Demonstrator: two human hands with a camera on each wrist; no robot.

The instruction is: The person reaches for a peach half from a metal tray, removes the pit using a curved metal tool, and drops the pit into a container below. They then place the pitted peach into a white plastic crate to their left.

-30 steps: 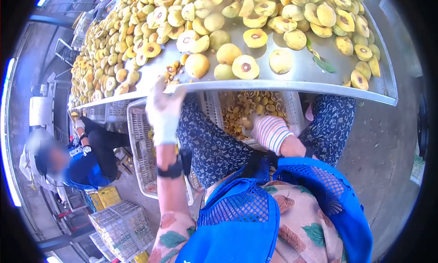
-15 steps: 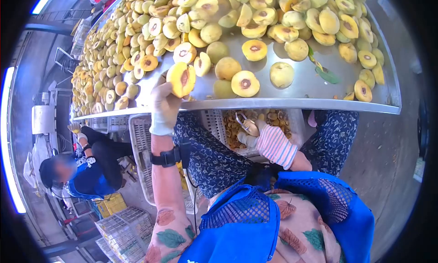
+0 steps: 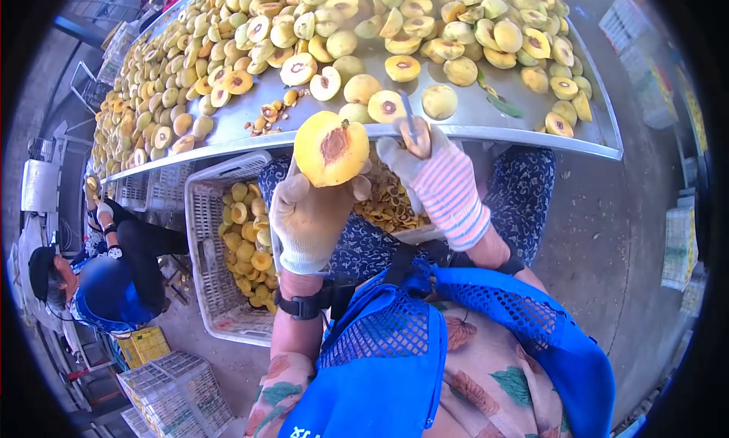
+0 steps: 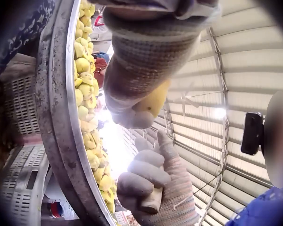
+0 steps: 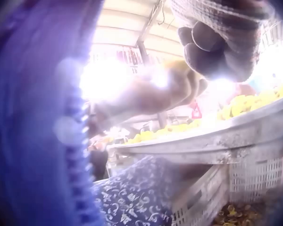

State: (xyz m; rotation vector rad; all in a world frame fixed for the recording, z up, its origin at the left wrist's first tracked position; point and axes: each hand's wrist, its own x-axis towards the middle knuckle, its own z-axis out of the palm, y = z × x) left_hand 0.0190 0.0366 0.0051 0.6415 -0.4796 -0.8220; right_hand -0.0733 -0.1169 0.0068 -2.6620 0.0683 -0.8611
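Note:
My gloved left hand [image 3: 311, 218] grips a large yellow peach half [image 3: 332, 149] above the table's near edge, its cut face with the brown stone hollow turned up. In the left wrist view a bit of the same peach half [image 4: 156, 98] shows past the curled fingers. Close by on the right, my right hand [image 3: 444, 180], in a glove with a striped cuff, holds a pitting tool [image 3: 417, 140] by its wooden handle. Its thin metal end points up, apart from the fruit. The left wrist view shows fingers wrapped round the handle [image 4: 152, 200].
A metal table [image 3: 501, 136] bears heaps of halved peaches [image 3: 228, 50]. Below its edge stand a crate [image 3: 199, 248] of peach halves and, between the knees, a container of scraps [image 3: 391, 202]. Another person [image 3: 106, 278] sits at the left near stacked crates [image 3: 178, 392].
My left hand took a peach half from the table edge and brought it back toward my body. The right hand rose from over the scraps with the pitting tool, nearing the left.

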